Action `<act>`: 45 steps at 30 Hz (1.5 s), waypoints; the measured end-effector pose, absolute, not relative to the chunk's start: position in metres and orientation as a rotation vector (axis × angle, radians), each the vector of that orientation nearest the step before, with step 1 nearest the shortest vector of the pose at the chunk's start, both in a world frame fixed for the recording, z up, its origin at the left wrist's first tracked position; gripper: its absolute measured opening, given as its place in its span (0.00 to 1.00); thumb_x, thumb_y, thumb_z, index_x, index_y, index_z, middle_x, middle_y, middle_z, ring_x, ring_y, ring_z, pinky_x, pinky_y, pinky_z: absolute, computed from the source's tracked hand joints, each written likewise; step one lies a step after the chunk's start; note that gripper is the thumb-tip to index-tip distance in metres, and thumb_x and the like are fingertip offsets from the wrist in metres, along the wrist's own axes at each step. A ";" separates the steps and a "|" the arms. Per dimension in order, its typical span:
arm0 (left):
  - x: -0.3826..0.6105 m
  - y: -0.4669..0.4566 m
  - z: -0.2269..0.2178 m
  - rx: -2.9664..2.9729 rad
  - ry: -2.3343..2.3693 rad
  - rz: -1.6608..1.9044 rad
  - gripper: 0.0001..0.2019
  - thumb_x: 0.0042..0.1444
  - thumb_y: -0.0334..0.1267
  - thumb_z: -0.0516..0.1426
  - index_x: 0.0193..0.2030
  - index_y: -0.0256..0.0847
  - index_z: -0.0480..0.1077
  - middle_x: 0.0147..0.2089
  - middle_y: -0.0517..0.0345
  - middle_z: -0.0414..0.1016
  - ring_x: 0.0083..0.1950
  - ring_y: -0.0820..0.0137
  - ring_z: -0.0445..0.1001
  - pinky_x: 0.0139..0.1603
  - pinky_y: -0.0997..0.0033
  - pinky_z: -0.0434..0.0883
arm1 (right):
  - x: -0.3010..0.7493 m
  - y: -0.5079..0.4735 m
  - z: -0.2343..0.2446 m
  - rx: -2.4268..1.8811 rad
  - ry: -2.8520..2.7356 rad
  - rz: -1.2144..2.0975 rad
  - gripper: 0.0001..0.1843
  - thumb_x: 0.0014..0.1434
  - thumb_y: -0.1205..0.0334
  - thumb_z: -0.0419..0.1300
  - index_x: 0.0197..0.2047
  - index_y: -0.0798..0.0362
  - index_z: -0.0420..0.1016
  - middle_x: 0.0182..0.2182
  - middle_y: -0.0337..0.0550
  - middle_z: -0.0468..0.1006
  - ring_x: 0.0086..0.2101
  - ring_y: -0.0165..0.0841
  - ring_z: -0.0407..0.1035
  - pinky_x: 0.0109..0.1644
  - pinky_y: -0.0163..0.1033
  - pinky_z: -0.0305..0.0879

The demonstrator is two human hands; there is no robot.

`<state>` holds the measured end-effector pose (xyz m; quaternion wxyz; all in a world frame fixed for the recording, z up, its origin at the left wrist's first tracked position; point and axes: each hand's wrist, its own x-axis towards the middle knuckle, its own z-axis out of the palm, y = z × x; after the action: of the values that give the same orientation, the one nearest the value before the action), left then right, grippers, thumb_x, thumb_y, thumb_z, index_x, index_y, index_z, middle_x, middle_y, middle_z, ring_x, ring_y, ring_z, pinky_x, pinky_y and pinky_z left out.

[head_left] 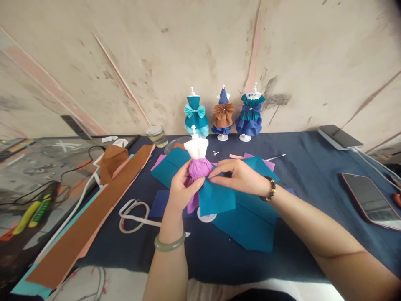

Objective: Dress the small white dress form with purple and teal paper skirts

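Note:
A small white mannequin stands on a round base at the middle of the dark blue cloth. It wears a purple paper skirt. My left hand is closed around the mannequin's waist and skirt from the left. My right hand pinches the top edge of a teal paper piece against the skirt. A jade bangle is on my left wrist and a bead bracelet on my right.
Three dressed mannequins line the wall behind. Teal sheets and purple sheets lie under my hands. A long brown paper strip, white tape loop, glass jar, two phones and cables also surround the work.

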<state>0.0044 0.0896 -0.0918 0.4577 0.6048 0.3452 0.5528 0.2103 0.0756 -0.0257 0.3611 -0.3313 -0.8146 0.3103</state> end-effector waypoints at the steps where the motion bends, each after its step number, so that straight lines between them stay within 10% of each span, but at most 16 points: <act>1: 0.004 0.090 -0.091 1.494 0.857 1.361 0.33 0.49 0.42 0.67 0.62 0.37 0.67 0.58 0.44 0.76 0.57 0.55 0.76 0.58 0.58 0.73 | 0.209 0.075 -0.026 -0.863 -2.090 0.772 0.04 0.59 0.66 0.64 0.36 0.55 0.81 0.31 0.39 0.79 0.29 0.26 0.70 0.39 0.34 0.66; 27: -0.001 0.088 -0.085 1.517 0.744 1.282 0.40 0.39 0.47 0.72 0.60 0.39 0.67 0.57 0.44 0.76 0.59 0.53 0.74 0.58 0.59 0.72 | 0.198 0.072 -0.032 -1.088 -1.971 0.683 0.07 0.57 0.64 0.65 0.30 0.54 0.72 0.27 0.36 0.76 0.28 0.26 0.67 0.34 0.33 0.60; 45: -0.002 0.083 -0.081 1.514 0.949 1.343 0.25 0.47 0.42 0.66 0.53 0.38 0.70 0.46 0.51 0.79 0.45 0.62 0.79 0.49 0.63 0.75 | 0.209 0.070 -0.019 -1.001 -2.163 0.818 0.07 0.62 0.60 0.62 0.37 0.55 0.79 0.29 0.38 0.78 0.27 0.26 0.67 0.33 0.32 0.59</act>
<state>-0.0023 0.0832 -0.0807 0.4377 0.6090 0.3815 0.5403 0.2088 0.0698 -0.0189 0.3058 -0.3781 -0.8173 0.3090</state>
